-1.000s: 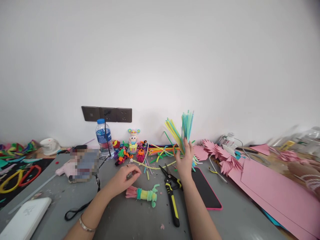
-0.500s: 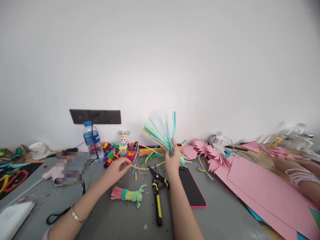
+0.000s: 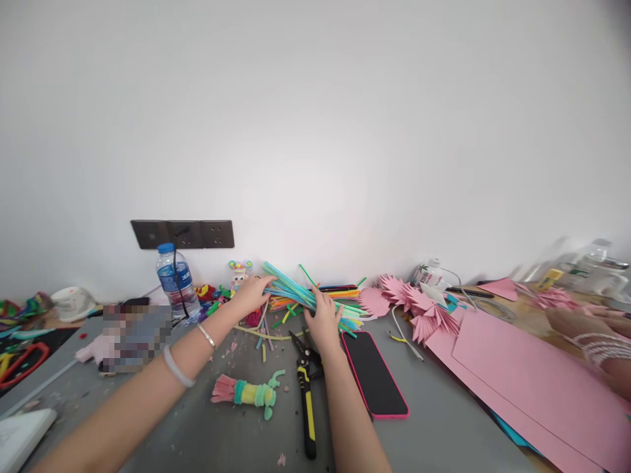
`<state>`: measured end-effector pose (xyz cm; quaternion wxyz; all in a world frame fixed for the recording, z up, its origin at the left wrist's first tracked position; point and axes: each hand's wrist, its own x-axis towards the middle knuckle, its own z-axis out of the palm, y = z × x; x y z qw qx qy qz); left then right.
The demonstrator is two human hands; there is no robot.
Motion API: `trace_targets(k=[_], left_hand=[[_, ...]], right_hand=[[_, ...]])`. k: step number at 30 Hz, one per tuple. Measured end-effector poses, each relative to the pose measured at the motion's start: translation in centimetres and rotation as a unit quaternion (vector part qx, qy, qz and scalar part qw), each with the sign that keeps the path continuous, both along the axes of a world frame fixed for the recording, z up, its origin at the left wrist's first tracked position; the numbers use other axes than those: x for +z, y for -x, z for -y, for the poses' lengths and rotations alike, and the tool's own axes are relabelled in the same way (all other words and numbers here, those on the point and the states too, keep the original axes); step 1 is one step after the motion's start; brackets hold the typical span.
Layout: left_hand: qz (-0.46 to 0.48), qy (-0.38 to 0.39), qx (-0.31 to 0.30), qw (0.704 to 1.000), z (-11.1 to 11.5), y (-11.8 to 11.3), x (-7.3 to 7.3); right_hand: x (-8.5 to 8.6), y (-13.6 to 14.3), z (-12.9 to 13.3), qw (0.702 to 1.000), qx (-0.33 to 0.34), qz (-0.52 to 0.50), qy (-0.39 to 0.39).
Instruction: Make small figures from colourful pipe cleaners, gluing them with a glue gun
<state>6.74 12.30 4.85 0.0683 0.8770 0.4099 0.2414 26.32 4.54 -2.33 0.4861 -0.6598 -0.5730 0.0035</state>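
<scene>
A bundle of blue and pale pipe cleaners [image 3: 290, 287] lies slantwise over a pile of orange and yellow pipe cleaners [image 3: 280, 303] by the wall. My left hand [image 3: 254, 294] is closed at the bundle's left part, the fingertips partly hidden. Farther right, my right hand [image 3: 323, 320] has its fingers around the same bundle. Below my right hand are pliers [image 3: 307, 401] with black and yellow handles, jaws apart. A small pipe-cleaner figure [image 3: 249, 392] in pink, yellow and green lies left of them. Behind my left hand stands another figure [image 3: 239, 270], partly covered.
A phone with a pink rim [image 3: 375, 376] lies right of my right forearm. Folded pink paper [image 3: 434, 315] and pink sheets [image 3: 522, 381] cover the right side, near another person's hand [image 3: 582, 335]. A water bottle [image 3: 178, 282] stands at the left, with red-handled scissors [image 3: 27, 364] beyond.
My right hand has lowered the raised, fanned pipe cleaners onto the pile, moving slightly left. My left hand has moved up and right from the table to the bundle's left part.
</scene>
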Motion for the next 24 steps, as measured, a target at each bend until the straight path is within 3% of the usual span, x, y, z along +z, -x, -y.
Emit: trace_targets(k=[5,8,10,15,24], left_hand=[[0.014,-0.04,-0.065,0.997,1.0,0.2,0.7],[-0.006,-0.089,-0.085,0.992,1.6,0.8,0.4],[-0.047,-0.133,-0.07,0.988,1.6,1.1,-0.3],[-0.073,-0.177,0.047,0.98,0.6,1.3,-1.9],[-0.138,-0.162,0.054,0.976,-0.3,-0.7,-1.5]], right_hand=[[0.7,-0.3,0.4,0.997,-0.062,-0.04,-0.011],[1.4,-0.5,0.7,0.993,-0.095,-0.071,-0.028],[1.8,-0.6,0.8,0.989,-0.111,-0.089,-0.042],[2.3,-1.0,0.8,0.978,-0.142,-0.125,-0.093],[2.6,-1.1,0.6,0.973,-0.132,-0.15,-0.112]])
